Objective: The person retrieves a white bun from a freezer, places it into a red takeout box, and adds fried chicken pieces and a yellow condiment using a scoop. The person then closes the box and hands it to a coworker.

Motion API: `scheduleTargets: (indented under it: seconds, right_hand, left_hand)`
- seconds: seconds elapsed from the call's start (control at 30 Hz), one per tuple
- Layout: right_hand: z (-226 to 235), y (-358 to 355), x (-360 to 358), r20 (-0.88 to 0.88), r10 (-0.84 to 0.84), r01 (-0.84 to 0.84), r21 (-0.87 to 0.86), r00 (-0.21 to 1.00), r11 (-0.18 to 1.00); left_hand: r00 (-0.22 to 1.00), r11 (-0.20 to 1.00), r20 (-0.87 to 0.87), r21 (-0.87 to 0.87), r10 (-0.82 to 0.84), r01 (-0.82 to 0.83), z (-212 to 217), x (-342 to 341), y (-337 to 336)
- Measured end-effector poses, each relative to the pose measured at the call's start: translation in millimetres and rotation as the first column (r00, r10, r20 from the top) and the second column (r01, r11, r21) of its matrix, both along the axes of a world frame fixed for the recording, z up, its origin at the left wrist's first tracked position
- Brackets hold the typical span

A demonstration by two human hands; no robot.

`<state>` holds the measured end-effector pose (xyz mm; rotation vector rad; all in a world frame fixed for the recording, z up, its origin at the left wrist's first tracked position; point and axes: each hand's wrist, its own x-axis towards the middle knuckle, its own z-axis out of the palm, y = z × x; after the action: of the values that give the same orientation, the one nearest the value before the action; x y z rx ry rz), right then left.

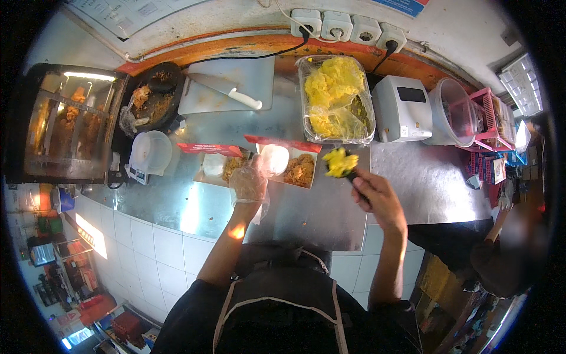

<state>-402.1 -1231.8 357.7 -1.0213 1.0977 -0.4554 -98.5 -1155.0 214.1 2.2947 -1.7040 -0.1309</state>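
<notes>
Two boxes (298, 168) sit open; yellow scoop (341, 163), gripped by right hand (377, 197), is best tipped slowly while gloved left hand (249, 183) rests loosely curled on the near box.

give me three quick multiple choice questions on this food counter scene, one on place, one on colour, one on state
1. Where is the clear plastic tub of yellow food?
A. behind the two open meal boxes
B. on the floor
C. inside the display case

2. What colour is the food on the dark scoop?
A. green
B. yellow
C. white

3. What covers the left hand?
A. nothing
B. a clear plastic glove
C. a cloth mitt

Answers: 1 A, it stands toward the wall behind the boxes. 2 B, the lump in the right hand is yellow. 3 B, thin film wraps it.
</notes>
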Motion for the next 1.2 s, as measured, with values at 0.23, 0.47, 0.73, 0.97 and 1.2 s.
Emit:
scheduleTargets:
  seconds: [0.23,0.47,0.73,0.97,1.2]
  right_hand:
    - [-86.0,18.8,98.5,0.190,0.177,-0.175,-0.028,0.966,0.984]
    - [-150.2,26.0,178.2,-0.295,0.014,-0.221,-0.684,0.955,0.695]
    - [-141.0,50.1,178.6,-0.668,-0.021,-0.569,-0.651,0.744,0.503]
    - [-144.6,50.1,176.6,-0.718,-0.013,-0.645,-0.633,0.696,0.427]
    - [-136.7,52.8,174.0,-0.648,0.027,-0.584,-0.666,0.761,0.465]
  left_hand:
    - [0.997,0.989,0.076,0.144,0.016,-0.027,-25.3,22.8,2.8]
    - [0.996,0.998,-0.086,-0.040,0.039,-0.042,-41.6,24.8,17.0]
    - [0.864,0.978,-0.500,-0.149,0.052,-0.145,-39.6,24.8,28.4]
    - [0.903,0.980,-0.413,-0.099,0.117,-0.173,-21.0,23.5,25.5]
    - [0.889,0.977,-0.452,-0.146,0.072,-0.153,-21.4,20.8,28.4]
